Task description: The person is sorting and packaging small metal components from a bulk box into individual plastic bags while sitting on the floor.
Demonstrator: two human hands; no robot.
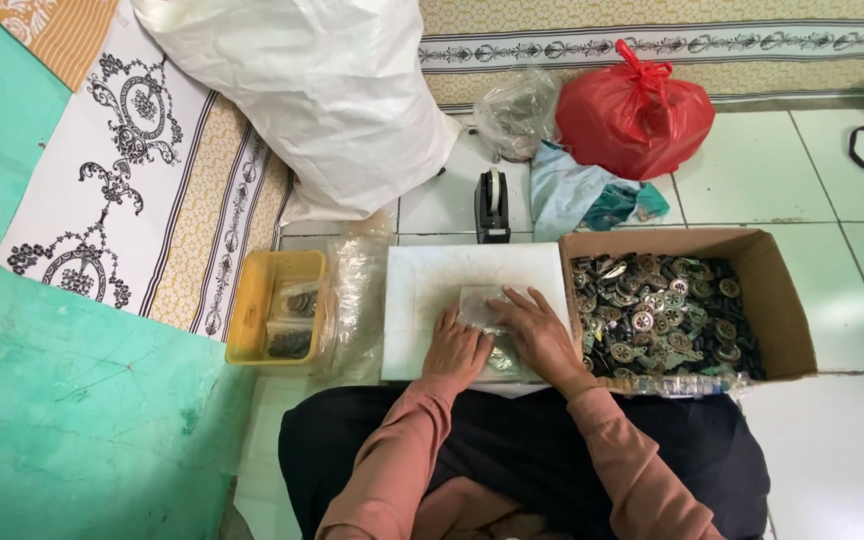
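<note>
With both the left hand (455, 347) and right hand (540, 333) spread flat on the small clear plastic packet (479, 306) lying on the white board (422, 290), it seems best to press evenly, flattening the small parts inside without shifting it

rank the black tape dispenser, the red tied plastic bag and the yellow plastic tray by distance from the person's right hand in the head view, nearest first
1. Black tape dispenser, just beyond the white board, up and slightly left of the right hand.
2. Red tied plastic bag, farther up by the wall, to the right.
3. Yellow plastic tray, far left, past the left hand.
</note>
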